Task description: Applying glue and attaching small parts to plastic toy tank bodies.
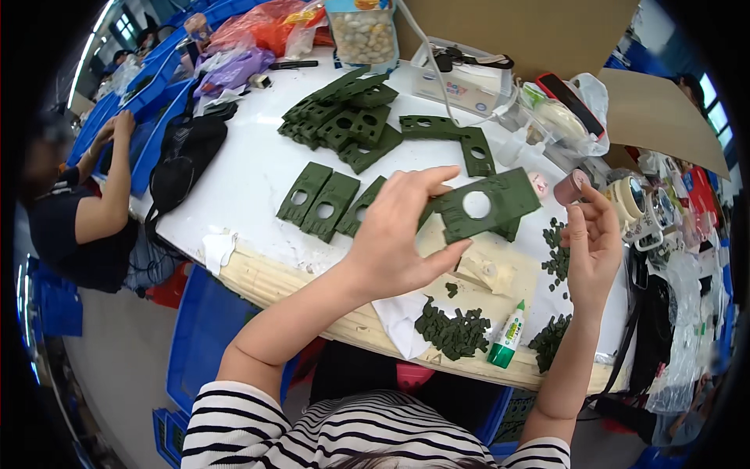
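Observation:
My left hand (398, 227) grips a dark green rectangular plate (504, 199) at its left end, between thumb and fingers. The plate has one large round hole and is raised above the table. My right hand (595, 242) is held up to its right, fingers bent and thumb and index tips apart, with nothing visible between them. Its index fingertip overlaps a brownish-pink cylinder (569, 187); I cannot tell whether they touch. Below lie a pile of small green pieces (453, 331) and a green-and-white glue bottle (508, 338). Several similar plates (308, 191) lie left of my left hand.
A heap of green plates (340, 113) lies farther back on the white table (254, 141). A bag of pale pebble-like things (363, 35) and a white box (461, 78) stand behind. More small pieces (556, 254) lie near my right hand. At left sits another person (94, 203).

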`<state>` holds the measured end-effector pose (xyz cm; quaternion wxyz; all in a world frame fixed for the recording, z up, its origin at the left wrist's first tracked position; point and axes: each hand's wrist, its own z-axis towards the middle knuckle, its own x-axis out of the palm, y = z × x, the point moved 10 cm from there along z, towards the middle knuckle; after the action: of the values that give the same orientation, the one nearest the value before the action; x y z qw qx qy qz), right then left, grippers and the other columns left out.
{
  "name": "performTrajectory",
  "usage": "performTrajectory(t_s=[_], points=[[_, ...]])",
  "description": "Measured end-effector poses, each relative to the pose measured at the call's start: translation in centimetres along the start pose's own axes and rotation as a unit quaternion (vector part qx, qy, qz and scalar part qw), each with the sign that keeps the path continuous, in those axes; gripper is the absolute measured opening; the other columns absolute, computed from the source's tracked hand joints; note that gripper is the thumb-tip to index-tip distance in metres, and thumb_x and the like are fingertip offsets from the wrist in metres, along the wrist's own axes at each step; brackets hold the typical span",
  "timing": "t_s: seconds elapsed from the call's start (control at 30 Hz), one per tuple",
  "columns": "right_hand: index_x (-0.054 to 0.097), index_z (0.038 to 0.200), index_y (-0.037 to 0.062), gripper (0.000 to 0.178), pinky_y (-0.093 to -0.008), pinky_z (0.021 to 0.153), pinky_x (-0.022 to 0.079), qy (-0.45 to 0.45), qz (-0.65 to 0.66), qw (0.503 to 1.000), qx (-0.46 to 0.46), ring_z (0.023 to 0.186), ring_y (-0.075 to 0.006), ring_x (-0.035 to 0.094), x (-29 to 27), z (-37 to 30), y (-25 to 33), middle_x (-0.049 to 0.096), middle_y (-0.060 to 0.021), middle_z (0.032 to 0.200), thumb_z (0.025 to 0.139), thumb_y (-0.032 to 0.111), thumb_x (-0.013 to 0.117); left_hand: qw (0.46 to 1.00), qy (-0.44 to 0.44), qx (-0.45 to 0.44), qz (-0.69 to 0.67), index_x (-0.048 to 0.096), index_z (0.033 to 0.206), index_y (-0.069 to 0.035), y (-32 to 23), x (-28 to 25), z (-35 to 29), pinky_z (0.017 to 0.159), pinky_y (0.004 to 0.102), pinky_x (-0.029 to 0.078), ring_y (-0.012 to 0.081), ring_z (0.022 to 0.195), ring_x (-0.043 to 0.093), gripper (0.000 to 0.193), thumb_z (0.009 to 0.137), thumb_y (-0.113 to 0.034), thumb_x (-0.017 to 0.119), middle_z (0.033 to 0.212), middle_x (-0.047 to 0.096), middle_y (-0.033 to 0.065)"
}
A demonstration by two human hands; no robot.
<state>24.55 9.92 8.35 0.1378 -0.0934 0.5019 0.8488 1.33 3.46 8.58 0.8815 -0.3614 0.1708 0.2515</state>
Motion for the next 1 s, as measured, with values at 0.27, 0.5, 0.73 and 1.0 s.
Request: performTrajectory(t_s=[0.27,0.5,0.73,1.0], points=[[0.058,0.109,-0.0006,0.024,-0.0167,0.058,0.039,-0.006,-0.036,0.999,-0.040,0.065,-0.0020,0.049,-0.2,-0.6,0.9,0.056,0.0018,0.074,0.089,0.010,0.061,0.906,-0.189,-0.233,0.300,0.049,0.102,-0.001,9.9,-17.0,-11.6,0.071,0.0295,0.042,0.0183,0.083,0.054,0.041,0.070,-0.012,0.074,0.092,0.058,0.0097],[0.060,0.106,0.0007,0.020,-0.0171,0.058,0.039,0.001,-0.060,0.996,-0.063,0.062,-0.0022,0.048,0.0,-0.6,1.2,0.058,0.0018,0.072,0.088,0.011,0.062,0.889,-0.123,-0.285,0.337,0.050,0.099,-0.002,14.6,-17.9,-14.4,0.071,0.0330,0.043,0.0232,0.082,0.055,0.037,0.072,-0.017,0.071,0.089,0.059,0.0115],[0.060,0.103,0.0008,0.019,-0.0166,0.058,0.039,-0.007,-0.064,0.995,-0.070,0.061,-0.0024,0.049,0.0,-0.7,1.4,0.058,0.0012,0.070,0.088,0.012,0.062,0.917,-0.040,-0.320,0.234,0.056,0.096,-0.003,15.3,-15.4,-12.9,0.083,0.0392,0.042,0.0320,0.093,0.053,0.024,0.085,-0.024,0.061,0.096,0.059,0.0151],[0.061,0.103,0.0007,0.019,-0.0173,0.059,0.041,0.003,-0.071,0.995,-0.072,0.062,-0.0031,0.051,0.3,-0.9,1.5,0.059,0.0005,0.070,0.088,0.012,0.063,0.867,0.038,-0.281,0.410,0.058,0.094,-0.002,11.1,-10.8,-8.3,0.081,0.0405,0.042,0.0355,0.084,0.055,0.036,0.094,-0.036,0.046,0.084,0.061,0.0160]])
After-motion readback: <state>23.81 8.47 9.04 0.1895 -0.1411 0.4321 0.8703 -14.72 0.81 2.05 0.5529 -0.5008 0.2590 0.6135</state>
